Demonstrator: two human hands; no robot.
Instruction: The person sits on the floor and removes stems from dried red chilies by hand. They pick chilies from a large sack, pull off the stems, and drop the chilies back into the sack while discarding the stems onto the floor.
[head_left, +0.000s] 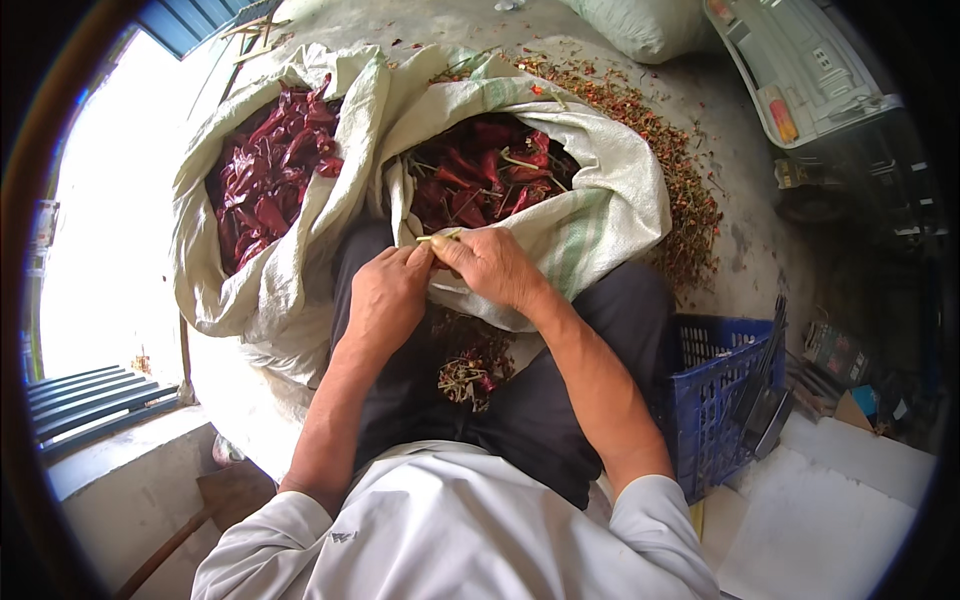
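Note:
My left hand (390, 292) and my right hand (491, 266) meet at the near rim of the right woven sack (622, 217). Between their fingertips is a pale green stem (442, 236), pinched by the right thumb and finger; whatever else the fingers hold is hidden. Dried red chili peppers (480, 176), several with stems, fill the sack just beyond the hands. To the left, a second woven sack (322, 240) holds dark red dried peppers (274, 161) with few stems showing. A small heap of stems and bits (469, 375) lies below the hands, between my legs.
Stem and pepper debris (679, 202) covers the floor behind and right of the sacks. A blue plastic crate (712, 397) stands beside my right leg. A filled white sack (637, 26) and a grey plastic case (814, 67) are farther back. A wooden-handled tool (169, 544) lies at lower left.

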